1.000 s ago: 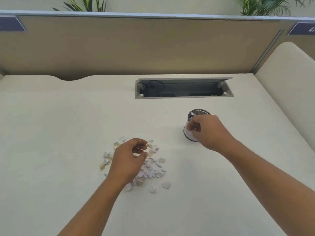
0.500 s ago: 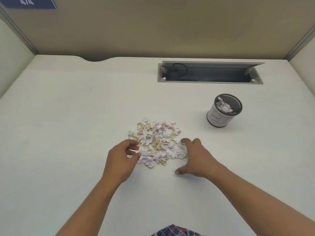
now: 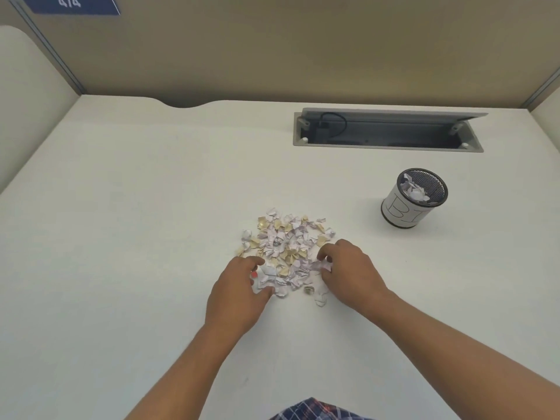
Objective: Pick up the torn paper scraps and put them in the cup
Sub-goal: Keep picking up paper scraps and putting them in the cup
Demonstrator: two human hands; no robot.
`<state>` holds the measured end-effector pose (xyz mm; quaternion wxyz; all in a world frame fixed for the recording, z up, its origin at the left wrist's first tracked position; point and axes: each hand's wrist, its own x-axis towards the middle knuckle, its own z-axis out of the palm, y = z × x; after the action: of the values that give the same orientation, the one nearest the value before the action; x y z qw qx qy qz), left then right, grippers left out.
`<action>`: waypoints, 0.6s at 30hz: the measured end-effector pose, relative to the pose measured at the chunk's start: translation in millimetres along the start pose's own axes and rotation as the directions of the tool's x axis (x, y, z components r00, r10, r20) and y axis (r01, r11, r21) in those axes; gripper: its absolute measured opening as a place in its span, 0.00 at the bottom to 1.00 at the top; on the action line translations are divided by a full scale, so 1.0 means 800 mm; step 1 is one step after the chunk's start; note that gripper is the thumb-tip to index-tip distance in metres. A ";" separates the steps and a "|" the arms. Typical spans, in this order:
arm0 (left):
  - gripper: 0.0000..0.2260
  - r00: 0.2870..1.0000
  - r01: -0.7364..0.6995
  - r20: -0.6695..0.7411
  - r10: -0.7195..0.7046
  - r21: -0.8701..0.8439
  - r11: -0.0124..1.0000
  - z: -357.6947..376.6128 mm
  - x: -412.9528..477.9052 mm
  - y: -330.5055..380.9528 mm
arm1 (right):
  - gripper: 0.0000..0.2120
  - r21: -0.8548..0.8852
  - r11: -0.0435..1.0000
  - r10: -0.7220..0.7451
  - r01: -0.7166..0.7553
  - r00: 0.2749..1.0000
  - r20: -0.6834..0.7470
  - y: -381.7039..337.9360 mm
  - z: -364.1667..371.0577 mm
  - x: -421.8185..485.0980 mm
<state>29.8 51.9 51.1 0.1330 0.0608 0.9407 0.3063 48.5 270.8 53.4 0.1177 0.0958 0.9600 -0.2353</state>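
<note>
Head view, left to right. Left hand (image 3: 239, 286) at near-left edge of scrap pile (image 3: 286, 247), fingers (image 3: 257, 262) curled, pinching crumpled white scraps. Pile on counter (image 3: 136, 207), just ahead of both hands, no clear long axis. Right hand (image 3: 348, 271) at near-right edge, fingers (image 3: 325, 253) curled onto scraps; firm grip or mere touch, cannot tell. Cup (image 3: 413, 198) upright, far right, well apart from pile, some scraps already inside. Judgement: right hand nearer cup; carry goes right and away.
</note>
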 end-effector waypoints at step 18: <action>0.14 0.989 -0.146 0.043 0.142 0.114 0.983 0.024 0.030 0.016 | 0.22 0.031 0.992 -0.123 0.125 0.991 -0.053 -0.015 0.001 -0.004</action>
<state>12.9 77.8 38.4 0.1228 0.1416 0.9476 0.2585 49.0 259.2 59.0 0.0769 0.0439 0.9626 -0.2559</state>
